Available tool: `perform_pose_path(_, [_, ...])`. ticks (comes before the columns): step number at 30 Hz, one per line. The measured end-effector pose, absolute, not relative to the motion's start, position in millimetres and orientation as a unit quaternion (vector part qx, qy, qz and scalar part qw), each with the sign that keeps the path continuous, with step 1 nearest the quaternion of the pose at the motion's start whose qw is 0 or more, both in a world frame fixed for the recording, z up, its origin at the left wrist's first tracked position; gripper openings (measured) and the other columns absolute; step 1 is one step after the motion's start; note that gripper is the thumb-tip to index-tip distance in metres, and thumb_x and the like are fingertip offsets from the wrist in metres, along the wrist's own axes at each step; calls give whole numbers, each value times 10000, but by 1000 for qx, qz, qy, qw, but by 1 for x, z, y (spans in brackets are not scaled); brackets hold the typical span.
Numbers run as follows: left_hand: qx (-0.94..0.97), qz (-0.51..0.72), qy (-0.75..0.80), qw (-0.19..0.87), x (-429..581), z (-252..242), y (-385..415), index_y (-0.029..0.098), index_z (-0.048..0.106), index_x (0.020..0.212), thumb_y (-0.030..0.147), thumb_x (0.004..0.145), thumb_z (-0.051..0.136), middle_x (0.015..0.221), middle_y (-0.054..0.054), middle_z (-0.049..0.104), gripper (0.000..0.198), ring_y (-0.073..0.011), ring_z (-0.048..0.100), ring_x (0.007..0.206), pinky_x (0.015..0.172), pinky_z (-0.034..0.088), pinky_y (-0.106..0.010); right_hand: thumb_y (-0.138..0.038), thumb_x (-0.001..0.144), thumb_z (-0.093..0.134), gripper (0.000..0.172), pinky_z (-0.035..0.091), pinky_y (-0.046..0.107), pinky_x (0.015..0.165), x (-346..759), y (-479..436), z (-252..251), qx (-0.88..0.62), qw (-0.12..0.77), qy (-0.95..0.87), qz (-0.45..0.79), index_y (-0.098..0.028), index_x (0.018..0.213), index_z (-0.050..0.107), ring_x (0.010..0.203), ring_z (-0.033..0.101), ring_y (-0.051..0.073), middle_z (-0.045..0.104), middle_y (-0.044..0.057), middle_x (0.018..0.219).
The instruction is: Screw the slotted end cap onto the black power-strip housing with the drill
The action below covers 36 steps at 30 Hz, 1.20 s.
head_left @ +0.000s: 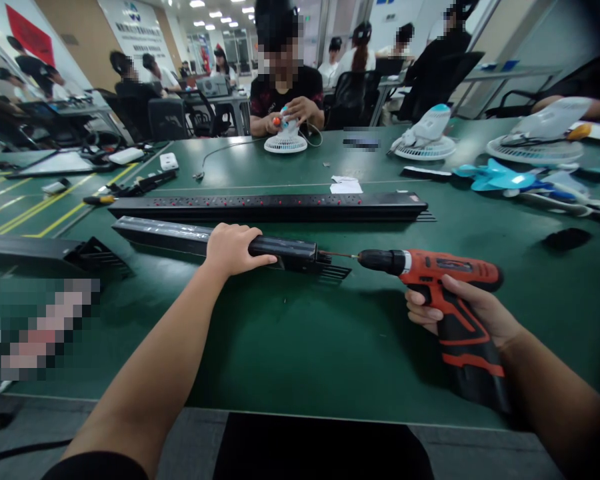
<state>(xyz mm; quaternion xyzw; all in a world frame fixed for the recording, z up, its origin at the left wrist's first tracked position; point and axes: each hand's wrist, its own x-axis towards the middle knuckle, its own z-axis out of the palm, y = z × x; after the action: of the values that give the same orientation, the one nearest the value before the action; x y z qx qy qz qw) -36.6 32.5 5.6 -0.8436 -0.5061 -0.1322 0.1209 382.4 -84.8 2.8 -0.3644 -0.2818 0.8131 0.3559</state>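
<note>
First-person view, looking down at 2 bare forearms over a green desk [280,347].

The left hand [235,248] lies palm down on a long black power strip [160,235]. Its grip is wrapped over the top of the strip, with the fingers curled toward the far side and pressed against the casing. The strip lies flat across the middle of the desk and runs from the left toward the centre. Its right end has a black comb-like bracket [333,271].

The right hand [485,313] holds an orange and black cordless drill [445,270], with the grip closed tightly round the handle and the fingers folded across its front. The drill is level and points left. Its thin bit [337,254] meets the right end of the strip, just above the bracket.

Just behind lies a second, longer power strip [270,205] with a row of small red dots, parallel to the first. Another black bar [30,248] lies at the left edge. Farther back are white paper slips [345,185] and a yellow-handled tool [100,199].

Across the desk sits a person with both hands on a small white fan [285,141]. On the right are 2 more white fans [425,143] and loose blue fan blades [495,177]. Other people sit at desks behind.
</note>
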Motion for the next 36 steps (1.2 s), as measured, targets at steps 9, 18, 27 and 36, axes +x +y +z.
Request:
perform_pose_path(9, [-838, -128, -515, 122, -36, 5, 32, 234, 762, 1124, 866, 839, 588, 986, -87, 792, 715, -337, 718, 947, 897, 445, -468, -490, 724, 390, 349, 339, 224, 411, 384, -85, 1, -340, 346, -300, 821, -194, 800, 558, 500, 335, 106, 464, -10, 572])
perform_pose_path(18, [-839, -122, -516, 120, -35, 7, 30, 253, 715, 1272, 846, 856, 589, 1033, -85, 798, 735, -326, 712, 958, 893, 431, -441, -453, 713, 427, 293, 348, 230, 417, 382, -84, 1, -347, 367, -287, 814, -215, 837, 545, 504, 337, 99, 485, -5, 664])
perform_pose_path(27, [-843, -88, -524, 86, -28, 18, 22, 220, 734, 1164, 813, 897, 537, 1042, -124, 778, 679, -359, 706, 1005, 960, 409, -499, -433, 680, 481, 263, 341, 230, 405, 382, -85, 1, -358, 374, -290, 805, -228, 831, 546, 506, 331, 95, 479, -10, 701])
perform_pose_path(36, [-854, -115, -499, 94, -24, 16, 19, 175, 704, 1144, 818, 909, 499, 1228, -158, 733, 714, -375, 663, 1148, 1116, 373, -534, -427, 669, 485, 252, 348, 227, 400, 380, -85, 4, -371, 367, -285, 804, -221, 803, 543, 498, 345, 95, 498, -7, 680])
